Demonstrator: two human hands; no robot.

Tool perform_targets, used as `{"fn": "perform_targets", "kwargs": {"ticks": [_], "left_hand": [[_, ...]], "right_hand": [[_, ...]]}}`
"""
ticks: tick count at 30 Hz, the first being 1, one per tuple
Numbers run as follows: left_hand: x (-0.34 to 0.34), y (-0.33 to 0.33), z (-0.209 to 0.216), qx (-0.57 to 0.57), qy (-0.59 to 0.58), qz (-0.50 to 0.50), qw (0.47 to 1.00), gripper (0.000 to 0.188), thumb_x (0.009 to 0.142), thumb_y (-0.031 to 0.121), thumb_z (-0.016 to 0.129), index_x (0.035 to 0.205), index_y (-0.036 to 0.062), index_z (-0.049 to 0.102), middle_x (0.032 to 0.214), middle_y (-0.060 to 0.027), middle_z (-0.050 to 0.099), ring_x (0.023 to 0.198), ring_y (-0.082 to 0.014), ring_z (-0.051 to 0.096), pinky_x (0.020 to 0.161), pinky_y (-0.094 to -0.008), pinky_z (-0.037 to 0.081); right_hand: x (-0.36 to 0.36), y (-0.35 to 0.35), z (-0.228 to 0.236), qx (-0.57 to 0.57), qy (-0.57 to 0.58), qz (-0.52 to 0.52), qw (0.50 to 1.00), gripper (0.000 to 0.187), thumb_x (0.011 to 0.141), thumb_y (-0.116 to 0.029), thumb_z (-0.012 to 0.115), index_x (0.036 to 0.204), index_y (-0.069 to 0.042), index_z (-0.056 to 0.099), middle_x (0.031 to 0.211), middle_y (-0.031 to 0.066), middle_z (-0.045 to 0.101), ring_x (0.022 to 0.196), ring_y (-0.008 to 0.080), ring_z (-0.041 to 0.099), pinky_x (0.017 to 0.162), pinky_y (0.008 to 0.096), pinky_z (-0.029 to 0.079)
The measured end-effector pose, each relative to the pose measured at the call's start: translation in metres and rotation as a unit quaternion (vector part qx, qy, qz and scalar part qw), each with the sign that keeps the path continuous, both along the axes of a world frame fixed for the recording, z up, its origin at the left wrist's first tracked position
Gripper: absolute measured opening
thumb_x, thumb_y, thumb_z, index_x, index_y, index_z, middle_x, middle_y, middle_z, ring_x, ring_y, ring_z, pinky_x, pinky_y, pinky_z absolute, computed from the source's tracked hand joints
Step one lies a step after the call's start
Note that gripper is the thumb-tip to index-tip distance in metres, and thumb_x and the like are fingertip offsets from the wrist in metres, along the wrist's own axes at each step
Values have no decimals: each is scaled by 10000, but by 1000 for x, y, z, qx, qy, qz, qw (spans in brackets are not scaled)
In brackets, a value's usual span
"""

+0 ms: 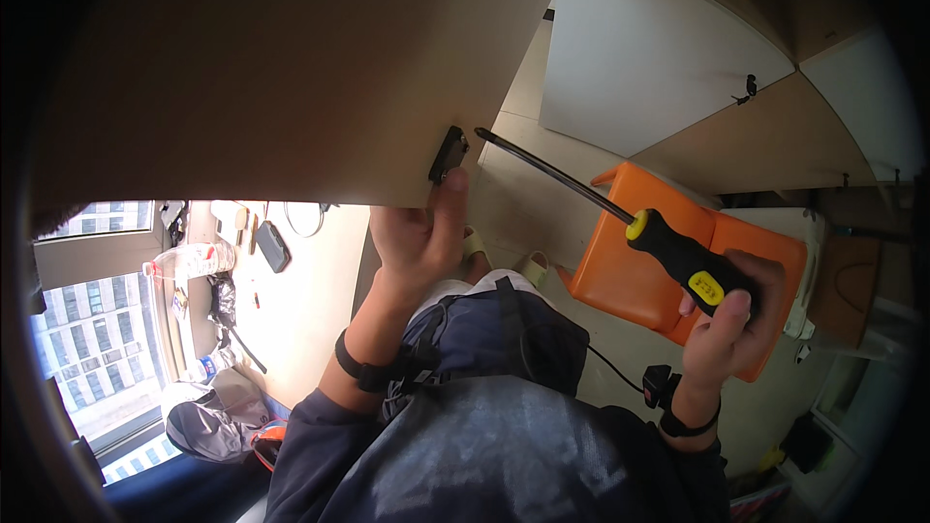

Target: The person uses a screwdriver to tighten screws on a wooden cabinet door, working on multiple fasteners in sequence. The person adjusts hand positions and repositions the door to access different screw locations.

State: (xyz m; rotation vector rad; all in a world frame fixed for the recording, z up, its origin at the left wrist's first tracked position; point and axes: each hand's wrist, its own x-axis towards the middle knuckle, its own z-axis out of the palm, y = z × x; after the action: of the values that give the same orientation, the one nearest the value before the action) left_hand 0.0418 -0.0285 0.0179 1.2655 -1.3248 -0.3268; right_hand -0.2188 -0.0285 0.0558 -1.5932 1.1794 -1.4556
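My right hand [728, 334] is closed around the black and yellow handle of a screwdriver [572, 182]. The screwdriver's dark shaft slants up and left, its tip close beside a small black rectangular fitting [449, 155]. Whether the tip touches the fitting I cannot tell. That fitting lies against the face of a large brown panel [291, 68], near its right corner. My left hand [421, 237] is at the panel's lower edge, with the thumb pressed on the fitting's lower end. Its other fingers are partly hidden behind the panel.
An orange chair [639, 252] stands to the right, beyond the screwdriver. White cabinet fronts [659, 48] are at the upper right. On the bright surface at left are a plastic bottle [199, 260], a dark case [273, 247] and a grey bag [215, 416] beside the window.
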Motion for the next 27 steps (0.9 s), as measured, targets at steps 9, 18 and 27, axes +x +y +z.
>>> {"fn": "perform_targets", "kwargs": {"ticks": [9,18,27], "left_hand": [[1,-8,9,-20,-61,39,997,140,782,15,659,907,-37,624,787,-45,637,687,-116,591,649,-233,458],[-4,-16,19,-47,-107,114,987,129,719,22,713,820,-6,637,696,-53,625,573,-142,592,534,-243,450],[-5,-11,22,16,-59,112,992,143,768,36,693,879,-35,638,782,-52,644,694,-118,605,647,-232,472]], "right_hand": [[0,-2,-13,12,38,-20,999,353,887,-323,533,955,23,530,808,69,532,641,89,510,538,202,419],[-3,-6,-15,14,48,17,999,337,874,-293,557,987,23,515,858,83,539,684,97,522,569,207,420],[-6,-35,-5,-119,92,154,976,502,785,-77,667,1188,-13,375,992,158,539,650,120,528,628,244,468]]}}
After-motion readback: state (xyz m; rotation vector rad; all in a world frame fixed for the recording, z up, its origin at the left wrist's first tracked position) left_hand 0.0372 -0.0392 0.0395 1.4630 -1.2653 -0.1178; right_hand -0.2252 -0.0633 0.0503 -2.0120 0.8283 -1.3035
